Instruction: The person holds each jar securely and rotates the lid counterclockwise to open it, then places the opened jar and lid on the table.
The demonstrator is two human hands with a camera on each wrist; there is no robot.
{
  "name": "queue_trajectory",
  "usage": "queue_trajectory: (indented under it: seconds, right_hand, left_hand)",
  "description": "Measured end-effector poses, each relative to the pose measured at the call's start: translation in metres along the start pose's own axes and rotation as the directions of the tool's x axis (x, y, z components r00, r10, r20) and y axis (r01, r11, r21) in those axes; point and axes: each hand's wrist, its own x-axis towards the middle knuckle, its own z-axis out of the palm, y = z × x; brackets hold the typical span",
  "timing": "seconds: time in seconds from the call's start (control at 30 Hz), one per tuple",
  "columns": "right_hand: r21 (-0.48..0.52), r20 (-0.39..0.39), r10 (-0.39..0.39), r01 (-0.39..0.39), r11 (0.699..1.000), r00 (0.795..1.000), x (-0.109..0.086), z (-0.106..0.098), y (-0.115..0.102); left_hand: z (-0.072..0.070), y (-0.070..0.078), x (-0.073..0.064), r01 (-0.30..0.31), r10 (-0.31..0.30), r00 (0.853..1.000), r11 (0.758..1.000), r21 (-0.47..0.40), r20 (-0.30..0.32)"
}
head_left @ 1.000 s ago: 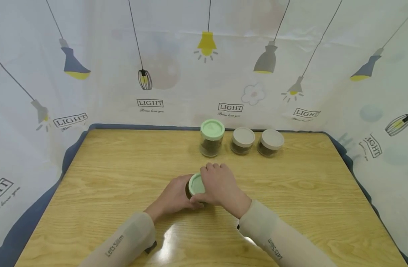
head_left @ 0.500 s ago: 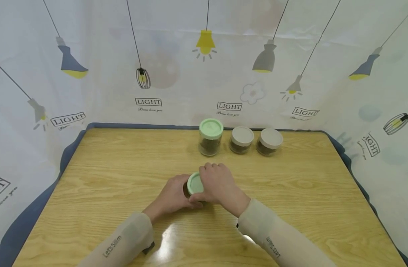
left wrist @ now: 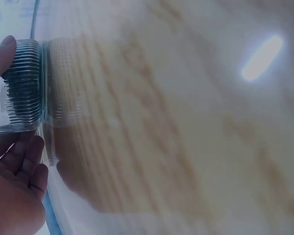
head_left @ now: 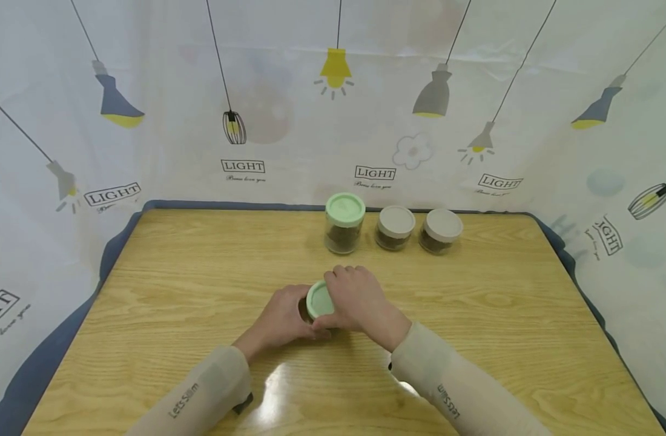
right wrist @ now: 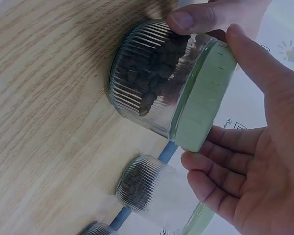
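A ribbed glass jar [right wrist: 147, 73] with dark pieces inside stands on the wooden table, capped by a pale green lid [head_left: 318, 298]. My left hand [head_left: 283, 318] grips the glass from the left, its thumb on one side and fingers on the other in the left wrist view. Over the top, my right hand [head_left: 360, 301] holds the lid, thumb on the near edge and fingers curled round the far rim. In the right wrist view the lid [right wrist: 206, 95] sits on the jar's mouth between that thumb and fingers.
At the table's back edge stand a taller jar with a green lid [head_left: 346, 209] and two short jars with off-white lids [head_left: 396, 221]; all hold dark contents. The wooden table [head_left: 191, 260] is bordered by a cloth backdrop [head_left: 289, 133] printed with lamps.
Both hands keep their hold on the jar and lid with hardly any visible movement. The whole head view has shifted slightly.
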Motion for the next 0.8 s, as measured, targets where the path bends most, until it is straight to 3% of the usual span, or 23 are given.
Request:
queue_trajectory:
  seconds: [0.3, 0.8]
  right_hand:
    - [0.053, -0.027, -0.066, 0.067, 0.996, 0.997, 0.002, 0.002, 0.005]
    - [0.117, 0.039, -0.164, 0.159, 0.980, 0.986, 0.005, -0.004, 0.011]
  left_hand:
    - [0.001, -0.002, 0.000, 0.006, -0.006, 1.000, 1.000, 0.011, 0.001]
    - [0.002, -0.001, 0.000, 0.023, -0.023, 1.000, 0.997, 0.075, 0.000]
